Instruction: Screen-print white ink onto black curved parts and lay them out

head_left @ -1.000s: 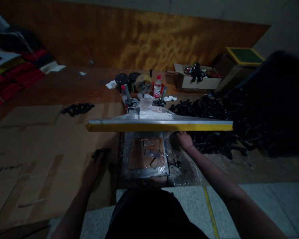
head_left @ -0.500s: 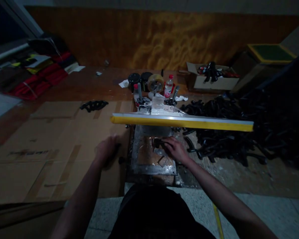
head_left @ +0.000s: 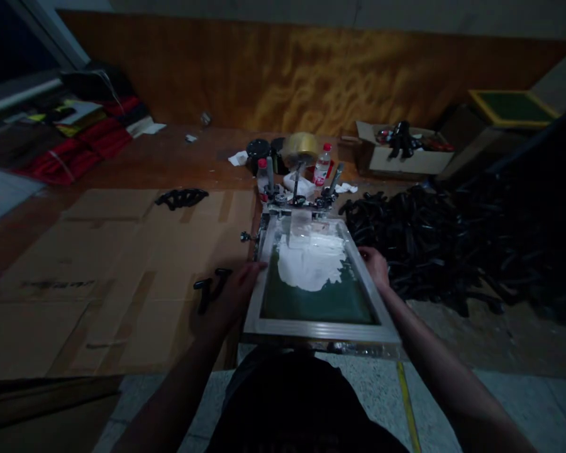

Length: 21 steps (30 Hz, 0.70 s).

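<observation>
A screen printing frame with a pale metal border lies lowered in front of me. White ink covers the upper part of its green mesh, and a light block-like piece stands in the ink at the far end. My left hand has its fingertips on the frame's left side. At the right side, my right hand has curled fingers against the border. Dark curved plastic pieces lie on the cardboard just left of my left hand. The base plate under the frame is hidden.
A large heap of black curved pieces lies on the right. More sit in a row on the cardboard. Behind the hinge clamps stand a bottle, a tape roll and dark jars. An open box stands back right.
The raised frame has come down over the base plate. My right hand has left the black piece on the plate and moved to the frame's right side; my left hand has moved right to its left side.
</observation>
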### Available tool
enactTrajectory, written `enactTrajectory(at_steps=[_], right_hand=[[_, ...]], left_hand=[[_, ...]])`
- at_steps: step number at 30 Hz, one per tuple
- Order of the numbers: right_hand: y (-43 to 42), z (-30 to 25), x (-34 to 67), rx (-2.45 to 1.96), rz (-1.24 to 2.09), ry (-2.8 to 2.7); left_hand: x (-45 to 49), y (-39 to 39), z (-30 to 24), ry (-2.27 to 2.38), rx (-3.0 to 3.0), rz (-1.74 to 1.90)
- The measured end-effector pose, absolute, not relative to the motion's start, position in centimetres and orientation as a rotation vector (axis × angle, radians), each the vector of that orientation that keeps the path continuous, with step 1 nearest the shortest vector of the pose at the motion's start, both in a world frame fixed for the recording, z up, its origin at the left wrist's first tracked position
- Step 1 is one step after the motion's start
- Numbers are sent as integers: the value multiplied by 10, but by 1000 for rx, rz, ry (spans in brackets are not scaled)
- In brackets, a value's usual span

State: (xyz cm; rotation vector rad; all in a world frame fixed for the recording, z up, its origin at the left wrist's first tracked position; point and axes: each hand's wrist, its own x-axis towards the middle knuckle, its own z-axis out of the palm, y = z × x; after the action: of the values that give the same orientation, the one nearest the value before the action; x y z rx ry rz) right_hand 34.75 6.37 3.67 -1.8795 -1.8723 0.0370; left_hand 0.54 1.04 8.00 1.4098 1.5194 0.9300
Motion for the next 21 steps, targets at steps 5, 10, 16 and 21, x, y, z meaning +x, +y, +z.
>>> enactTrajectory(at_steps=[5, 10, 16, 21], right_hand=[[103, 67, 300, -1685, -2, -2078], [99, 73, 234, -1693, 207, -2601], [53, 70, 255, -1176, 442, -2971], [53, 73, 258, -1208, 367, -2931]], left_hand=[[11, -4, 17, 1579, 1293, 717], [13, 3, -11, 1620, 1369, 650], [10, 1, -17, 1648, 1347, 638], [11, 1, -13, 1616, 1329, 645]])
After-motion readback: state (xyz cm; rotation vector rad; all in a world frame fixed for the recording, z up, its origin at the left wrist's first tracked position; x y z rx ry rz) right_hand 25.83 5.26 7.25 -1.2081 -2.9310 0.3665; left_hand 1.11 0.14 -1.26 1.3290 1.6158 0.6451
